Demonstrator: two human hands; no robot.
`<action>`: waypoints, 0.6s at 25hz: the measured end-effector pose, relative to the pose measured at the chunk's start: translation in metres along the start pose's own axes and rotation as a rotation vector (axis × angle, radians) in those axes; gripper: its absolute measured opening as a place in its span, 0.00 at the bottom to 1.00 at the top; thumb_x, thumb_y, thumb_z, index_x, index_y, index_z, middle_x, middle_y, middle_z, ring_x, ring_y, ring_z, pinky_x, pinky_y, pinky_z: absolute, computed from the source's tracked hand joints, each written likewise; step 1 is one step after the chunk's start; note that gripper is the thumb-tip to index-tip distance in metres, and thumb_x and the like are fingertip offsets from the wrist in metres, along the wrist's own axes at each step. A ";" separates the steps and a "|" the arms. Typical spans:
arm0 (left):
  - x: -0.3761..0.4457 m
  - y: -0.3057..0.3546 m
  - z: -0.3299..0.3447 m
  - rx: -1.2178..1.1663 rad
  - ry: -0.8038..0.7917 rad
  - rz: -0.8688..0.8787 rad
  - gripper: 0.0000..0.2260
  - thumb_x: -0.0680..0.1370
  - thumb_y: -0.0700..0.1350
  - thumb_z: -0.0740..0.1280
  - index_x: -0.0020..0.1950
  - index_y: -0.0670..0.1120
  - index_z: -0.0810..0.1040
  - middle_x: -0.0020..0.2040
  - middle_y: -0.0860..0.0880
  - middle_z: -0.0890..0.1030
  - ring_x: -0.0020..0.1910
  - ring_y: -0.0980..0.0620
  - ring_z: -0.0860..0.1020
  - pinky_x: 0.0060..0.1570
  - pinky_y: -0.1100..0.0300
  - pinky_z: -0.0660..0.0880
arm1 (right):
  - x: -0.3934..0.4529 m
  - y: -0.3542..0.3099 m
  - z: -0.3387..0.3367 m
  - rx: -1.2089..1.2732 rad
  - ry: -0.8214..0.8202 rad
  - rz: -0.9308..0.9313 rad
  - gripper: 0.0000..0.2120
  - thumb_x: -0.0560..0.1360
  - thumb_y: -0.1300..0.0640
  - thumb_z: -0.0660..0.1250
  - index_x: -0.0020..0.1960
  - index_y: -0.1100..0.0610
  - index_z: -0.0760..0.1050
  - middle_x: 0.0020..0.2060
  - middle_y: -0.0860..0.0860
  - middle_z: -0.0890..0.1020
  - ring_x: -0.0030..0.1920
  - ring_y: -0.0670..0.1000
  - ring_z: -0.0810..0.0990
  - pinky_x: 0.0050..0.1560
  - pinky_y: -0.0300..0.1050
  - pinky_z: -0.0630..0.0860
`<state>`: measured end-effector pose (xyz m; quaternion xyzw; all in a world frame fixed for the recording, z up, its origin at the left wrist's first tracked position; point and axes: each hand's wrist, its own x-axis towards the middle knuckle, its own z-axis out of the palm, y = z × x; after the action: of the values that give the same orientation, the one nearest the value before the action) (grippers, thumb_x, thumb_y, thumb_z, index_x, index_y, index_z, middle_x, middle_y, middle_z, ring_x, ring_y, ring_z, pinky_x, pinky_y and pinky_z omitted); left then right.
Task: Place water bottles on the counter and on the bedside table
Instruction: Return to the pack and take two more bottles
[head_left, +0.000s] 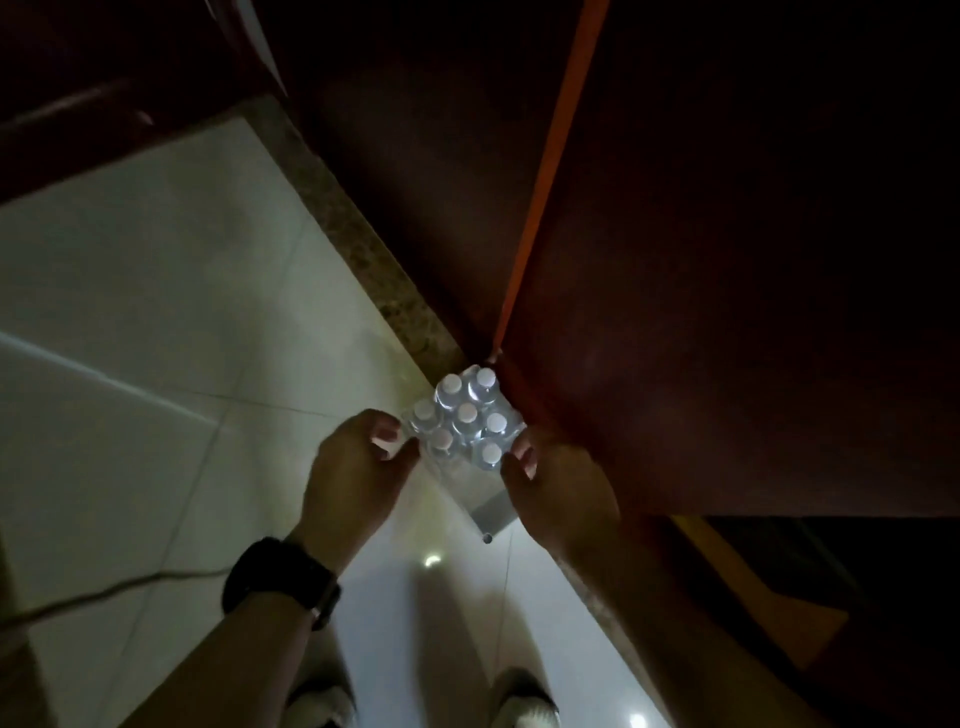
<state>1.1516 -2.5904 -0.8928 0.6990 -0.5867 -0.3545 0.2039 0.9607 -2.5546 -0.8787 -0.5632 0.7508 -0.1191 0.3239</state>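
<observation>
Shrink-wrapped bottle pack (462, 421) on floor (156, 312) gripped by left hand (358, 462) and right hand (556, 483); wrap tear risked, bottles spilled.

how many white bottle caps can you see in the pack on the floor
7 caps: two at the far end, one at the left edge, one central, one right, two nearest the hands. The wrap or hands may hide others.
</observation>
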 end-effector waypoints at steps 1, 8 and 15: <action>0.021 -0.027 0.036 0.067 -0.038 0.038 0.10 0.74 0.48 0.73 0.51 0.46 0.80 0.48 0.48 0.84 0.38 0.52 0.79 0.41 0.62 0.70 | 0.023 0.021 0.033 -0.090 -0.039 0.009 0.13 0.79 0.48 0.62 0.59 0.54 0.75 0.53 0.51 0.83 0.52 0.52 0.83 0.50 0.44 0.75; 0.095 -0.142 0.182 0.319 -0.070 0.243 0.26 0.74 0.56 0.70 0.69 0.48 0.71 0.56 0.43 0.83 0.54 0.40 0.82 0.46 0.54 0.74 | 0.110 0.101 0.182 -0.308 -0.068 0.060 0.28 0.80 0.49 0.62 0.75 0.58 0.57 0.64 0.60 0.75 0.59 0.61 0.80 0.54 0.54 0.78; 0.083 -0.129 0.147 0.199 0.028 0.446 0.16 0.73 0.59 0.70 0.46 0.47 0.79 0.34 0.51 0.75 0.37 0.49 0.76 0.33 0.61 0.66 | 0.093 0.092 0.151 -0.144 0.065 -0.100 0.22 0.79 0.44 0.62 0.67 0.56 0.70 0.52 0.54 0.84 0.51 0.55 0.83 0.48 0.46 0.76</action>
<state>1.1361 -2.6217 -1.1026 0.5737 -0.7555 -0.2316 0.2155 0.9694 -2.5819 -1.0765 -0.6176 0.7385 -0.0992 0.2516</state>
